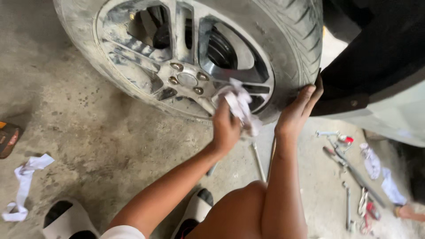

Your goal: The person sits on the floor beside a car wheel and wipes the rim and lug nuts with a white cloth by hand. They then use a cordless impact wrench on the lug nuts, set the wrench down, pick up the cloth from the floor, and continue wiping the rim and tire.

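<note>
Left hand (226, 128) grips a crumpled white rag (239, 104), fingers closed around it, pressed against the alloy rim (186, 53) at about 4 o'clock from the hub with its lug nuts (177, 67). Right hand (297, 113) lies flat, fingers extended, on the tyre (292, 40) sidewall at roughly 3 o'clock of the wheel, holding nothing. The wheel stands upright on the concrete floor (88, 132). Scattered wrenches (349, 168) and cloths lie at 4 o'clock of the frame; a white cloth strip (24, 177) lies at 8 o'clock.
</note>
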A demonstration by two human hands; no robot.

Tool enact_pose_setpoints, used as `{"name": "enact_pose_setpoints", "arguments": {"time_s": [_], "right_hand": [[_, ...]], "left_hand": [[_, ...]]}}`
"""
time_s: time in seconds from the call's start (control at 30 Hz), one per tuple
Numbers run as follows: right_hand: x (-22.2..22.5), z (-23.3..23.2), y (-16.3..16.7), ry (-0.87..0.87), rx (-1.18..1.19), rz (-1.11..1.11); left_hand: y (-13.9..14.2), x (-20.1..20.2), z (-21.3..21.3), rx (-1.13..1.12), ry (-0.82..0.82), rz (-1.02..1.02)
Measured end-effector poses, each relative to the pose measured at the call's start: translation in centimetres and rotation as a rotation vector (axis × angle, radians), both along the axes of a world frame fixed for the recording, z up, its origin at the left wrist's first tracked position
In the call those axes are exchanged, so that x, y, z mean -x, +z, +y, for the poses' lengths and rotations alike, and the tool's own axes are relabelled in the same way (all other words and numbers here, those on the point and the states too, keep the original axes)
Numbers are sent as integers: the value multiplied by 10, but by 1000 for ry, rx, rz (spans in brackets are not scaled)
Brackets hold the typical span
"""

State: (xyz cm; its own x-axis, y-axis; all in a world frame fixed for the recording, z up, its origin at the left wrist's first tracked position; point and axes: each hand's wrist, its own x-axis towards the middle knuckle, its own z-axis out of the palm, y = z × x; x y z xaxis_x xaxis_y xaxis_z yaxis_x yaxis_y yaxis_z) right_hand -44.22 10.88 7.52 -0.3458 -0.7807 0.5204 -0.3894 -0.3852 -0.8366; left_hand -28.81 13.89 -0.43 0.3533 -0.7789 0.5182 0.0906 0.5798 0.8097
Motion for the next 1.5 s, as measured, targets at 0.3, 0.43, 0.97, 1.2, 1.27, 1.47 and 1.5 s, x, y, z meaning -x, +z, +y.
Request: {"name": "enact_pose_setpoints", "arguments": {"time_s": [0.3,0.43,0.97,1.2,1.27,1.47,1.5], "right_hand": [[-15,-12,0,79,130,-236],[-22,-9,8,53,142,-220],[-27,10,12,-10,102,129],[-31,-3,7,-171,152,148],[-30,-4,6,-158,161,142],[-26,11,4,68,126,42],[-26,12,2,55,111,59]], "left_hand": [[73,28,-42,216,403,-156],[51,11,-44,364,138,-359],[16,-165,-120,647,571,-1593],[11,-41,-61,133,472,-648],[4,-3,-48,155,344,-604],[-28,-52,-97,634,392,-1095],[-34,-89,-100,718,349,-1188]]}}
